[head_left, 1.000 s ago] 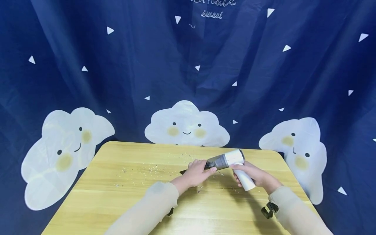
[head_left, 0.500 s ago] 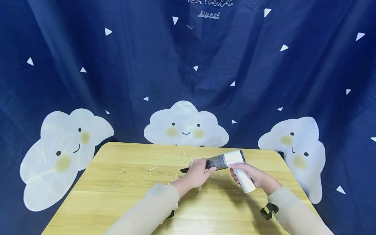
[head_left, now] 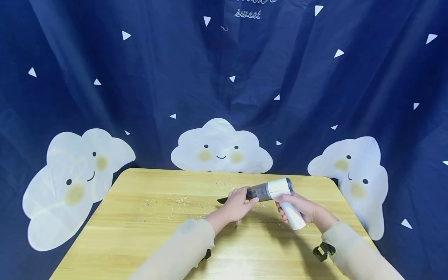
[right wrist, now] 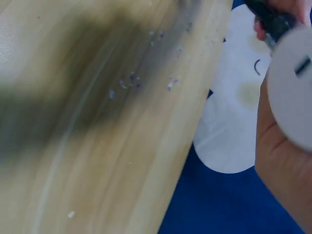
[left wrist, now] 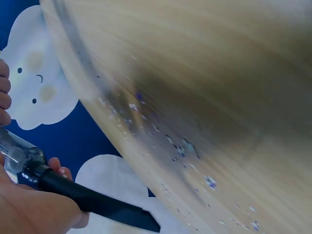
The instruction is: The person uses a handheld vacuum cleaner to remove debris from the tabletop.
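Both arms reach forward in pale sleeves, forearms angled inward so the hands nearly meet. The left hand [head_left: 235, 206] is curled, fingers wrapped, thumb toward the right. The right hand [head_left: 300, 209] is clenched too, knuckles up, wrist bent slightly, a dark strap at the cuff.

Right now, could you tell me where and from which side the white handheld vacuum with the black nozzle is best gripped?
Grip the white handheld vacuum by its white cylindrical handle, coming from the right, near side, as the right hand does. The handle slants down toward the person, clear of the yellow wooden table. The left hand grips the black nozzle, probably to steady it.
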Motion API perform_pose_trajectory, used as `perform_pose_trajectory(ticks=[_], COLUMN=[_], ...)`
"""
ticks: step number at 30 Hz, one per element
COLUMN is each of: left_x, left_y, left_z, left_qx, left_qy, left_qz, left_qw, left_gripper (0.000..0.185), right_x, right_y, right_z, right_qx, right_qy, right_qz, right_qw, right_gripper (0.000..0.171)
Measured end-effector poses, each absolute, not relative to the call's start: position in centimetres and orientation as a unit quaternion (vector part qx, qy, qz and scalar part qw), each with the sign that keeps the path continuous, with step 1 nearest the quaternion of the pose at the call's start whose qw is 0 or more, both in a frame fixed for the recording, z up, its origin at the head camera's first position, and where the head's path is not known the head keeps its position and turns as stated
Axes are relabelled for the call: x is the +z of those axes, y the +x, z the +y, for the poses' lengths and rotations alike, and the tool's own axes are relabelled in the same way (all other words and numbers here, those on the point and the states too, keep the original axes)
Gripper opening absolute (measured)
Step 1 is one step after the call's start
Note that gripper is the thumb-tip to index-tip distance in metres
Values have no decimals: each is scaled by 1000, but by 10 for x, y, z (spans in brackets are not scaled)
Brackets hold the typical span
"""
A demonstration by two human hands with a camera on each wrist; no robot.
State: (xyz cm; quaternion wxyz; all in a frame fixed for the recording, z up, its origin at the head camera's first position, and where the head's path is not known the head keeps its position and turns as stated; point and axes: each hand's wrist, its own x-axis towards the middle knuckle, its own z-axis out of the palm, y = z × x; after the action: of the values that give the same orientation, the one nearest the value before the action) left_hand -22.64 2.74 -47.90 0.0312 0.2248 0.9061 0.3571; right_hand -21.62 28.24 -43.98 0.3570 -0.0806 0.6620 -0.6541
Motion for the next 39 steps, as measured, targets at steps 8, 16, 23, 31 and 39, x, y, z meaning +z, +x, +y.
perform_pose_trajectory(ticks=[8, 16, 23, 31, 39], left_x=[-476, -470, -467, -470, -468], left_y=[-226, -228, -231, -227, -225], left_z=[39, 45, 47, 52, 53], left_qx=[388, 401, 422, 447, 486], left_qy=[197, 187, 216, 215, 209], left_qz=[899, 894, 875, 858, 831], left_qw=[53, 70, 98, 136, 168], left_gripper=[69, 76, 72, 65, 67], right_x=[-419, -400, -393, -388, -378], right_y=[-212, -207, -204, -198, -195], right_z=[282, 286, 290, 292, 294], right_qx=[-615, -613, -561, -530, -502], right_qy=[-64, -63, -64, -59, -74], right_qz=[724, 723, 779, 803, 816], right_qw=[307, 314, 272, 267, 277], right_gripper=[23, 27, 16, 21, 27])
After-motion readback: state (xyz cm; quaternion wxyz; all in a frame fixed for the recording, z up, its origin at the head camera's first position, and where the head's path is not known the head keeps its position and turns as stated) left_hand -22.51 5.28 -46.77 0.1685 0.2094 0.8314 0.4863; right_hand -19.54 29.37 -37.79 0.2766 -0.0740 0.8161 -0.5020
